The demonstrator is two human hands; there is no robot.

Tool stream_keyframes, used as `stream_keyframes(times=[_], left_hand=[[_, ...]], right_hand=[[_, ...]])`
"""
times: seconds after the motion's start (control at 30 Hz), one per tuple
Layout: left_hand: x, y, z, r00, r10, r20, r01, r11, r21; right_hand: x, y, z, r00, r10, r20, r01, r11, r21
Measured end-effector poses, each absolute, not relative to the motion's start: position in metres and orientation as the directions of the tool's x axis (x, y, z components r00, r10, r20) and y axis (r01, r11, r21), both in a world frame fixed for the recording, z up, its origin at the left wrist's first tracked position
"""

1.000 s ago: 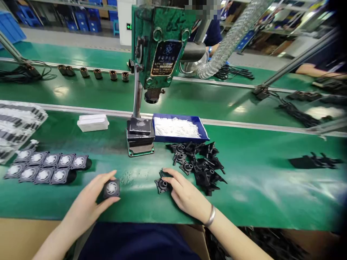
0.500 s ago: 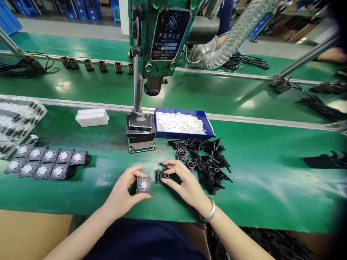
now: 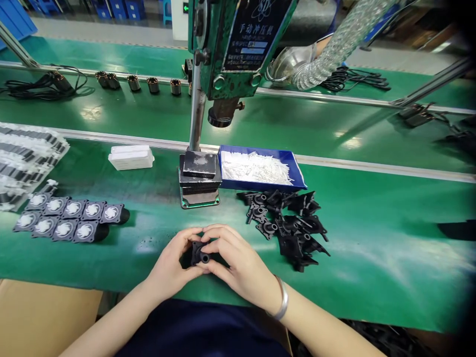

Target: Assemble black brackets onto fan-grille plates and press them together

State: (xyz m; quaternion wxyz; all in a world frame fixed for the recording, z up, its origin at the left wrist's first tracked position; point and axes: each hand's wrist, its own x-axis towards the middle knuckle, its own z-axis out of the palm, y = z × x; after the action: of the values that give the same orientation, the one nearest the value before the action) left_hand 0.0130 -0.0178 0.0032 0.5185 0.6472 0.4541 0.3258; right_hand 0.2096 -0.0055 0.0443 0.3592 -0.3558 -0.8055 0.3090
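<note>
The left hand (image 3: 167, 265) grips a black flanged part (image 3: 196, 252) from nine o'clock, the right hand (image 3: 240, 260) from three, neither nearer. Its stubby tube (image 3: 204, 258) juts toward four o'clock; from here I can't see what's beneath.

the left hand (image 3: 167, 260) and right hand (image 3: 240, 263) are meeting over the bench (image 3: 364, 253), their fingertips holding a black part (image 3: 198, 253) between them. a bangle (image 3: 283, 300) is circling the right wrist. beyond the hands, a green press (image 3: 223, 64) is standing, a dark block (image 3: 200, 171) sitting at the foot of its pole (image 3: 197, 119). just right of the block, a blue tray (image 3: 260, 186) is holding white sticks (image 3: 256, 168). a black pile (image 3: 292, 245) is lying before the tray. farther left, fans (image 3: 85, 230) are lying in two rows.
</note>
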Motion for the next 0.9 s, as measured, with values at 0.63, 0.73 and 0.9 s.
stream_keyframes(times=[0.63, 0.73, 0.9], left_hand=[[0.009, -0.018, 0.006, 0.383, 0.920, 0.084, 0.371, -0.236, 0.898], [0.009, -0.013, 0.017, 0.374, 0.918, 0.131, 0.364, -0.275, 0.890], [0.005, 0.035, 0.078, 0.396, 0.823, 0.406, 0.342, -0.543, 0.767]], right_hand=[[0.204, -0.012, 0.034, -0.483, 0.832, 0.272, 0.355, 0.470, -0.808], [0.211, -0.007, 0.046, -0.516, 0.822, 0.241, 0.393, 0.477, -0.786], [0.241, 0.035, 0.128, -0.442, 0.735, 0.514, 0.503, 0.678, -0.536]])
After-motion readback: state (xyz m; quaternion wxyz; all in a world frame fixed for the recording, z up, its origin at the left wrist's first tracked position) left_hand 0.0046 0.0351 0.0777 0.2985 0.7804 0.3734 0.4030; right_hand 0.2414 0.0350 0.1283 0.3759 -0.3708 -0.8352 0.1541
